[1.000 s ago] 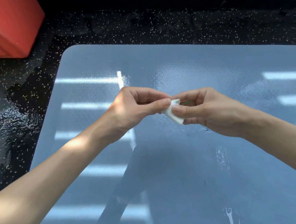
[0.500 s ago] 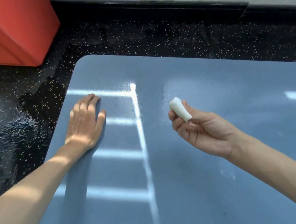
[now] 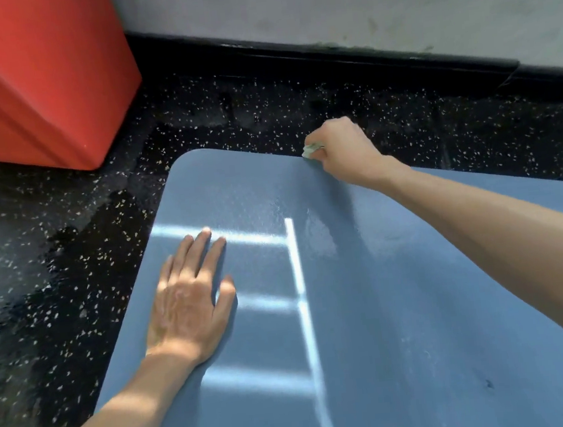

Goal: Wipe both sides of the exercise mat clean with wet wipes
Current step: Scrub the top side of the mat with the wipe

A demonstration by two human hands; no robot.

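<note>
Wiping starts at the far edge: right hand [image 3: 341,150] curls round the wet wipe [image 3: 312,149], pressing it on the exercise mat [image 3: 402,305], whose bare surface extends toward the person; left hand [image 3: 189,305] lies flat, fingers straight, bracing the near-left area.

A black, white-speckled floor [image 3: 263,111] carries a blue exercise mat [image 3: 402,305] lying flat across the lower right of the frame, and a red box [image 3: 30,82] at upper left, apart from it.

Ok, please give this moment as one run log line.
left hand: flat on exercise mat | right hand: grips wet wipe at far mat edge
</note>
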